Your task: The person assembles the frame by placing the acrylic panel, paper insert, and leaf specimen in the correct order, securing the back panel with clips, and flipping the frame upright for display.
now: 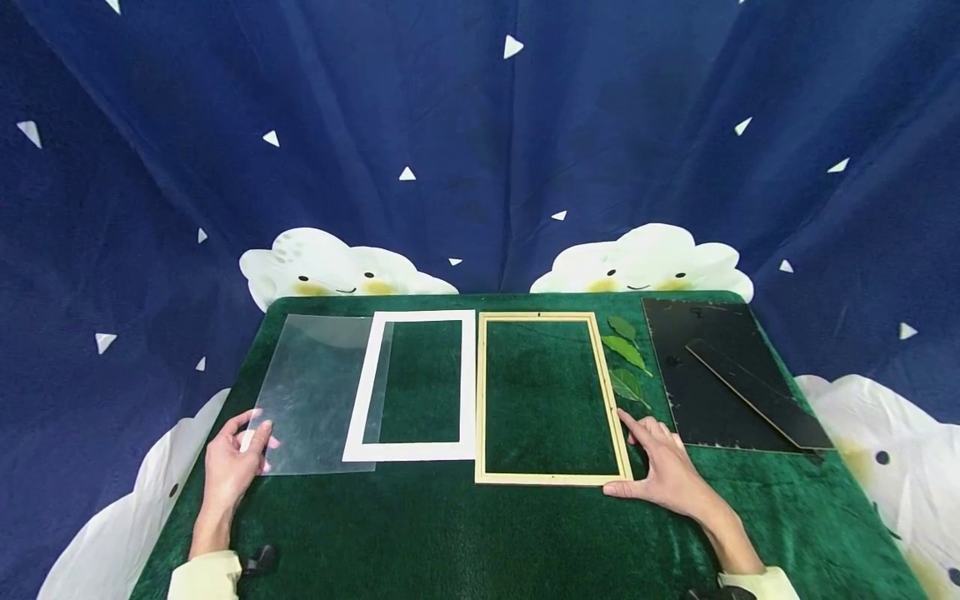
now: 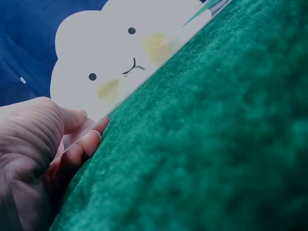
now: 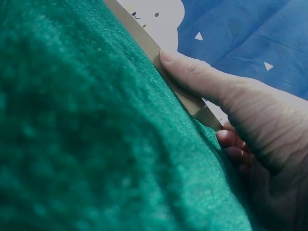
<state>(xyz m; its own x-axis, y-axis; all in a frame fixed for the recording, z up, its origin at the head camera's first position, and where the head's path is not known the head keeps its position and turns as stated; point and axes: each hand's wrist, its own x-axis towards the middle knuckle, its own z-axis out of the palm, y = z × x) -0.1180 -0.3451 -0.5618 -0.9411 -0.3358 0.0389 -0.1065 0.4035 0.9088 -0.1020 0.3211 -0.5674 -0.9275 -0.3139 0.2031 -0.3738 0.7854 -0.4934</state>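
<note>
Left hand pinches the near-left corner of the clear, glossy plastic sheet lying flat on the green plush tablecloth, while right hand, fingers loosely spread, thumb along the edge, touches the near-right corner of the pale wooden rectangular frame, probably steadying it.

Deep green plush covers the counter, which carries a clear, colourless sheet, a white mat border, a pale natural-wood frame, three green leaves and a matte black backing board. Behind, the backdrop is navy with scattered white triangles and white smiling clouds with yellow cheeks.
</note>
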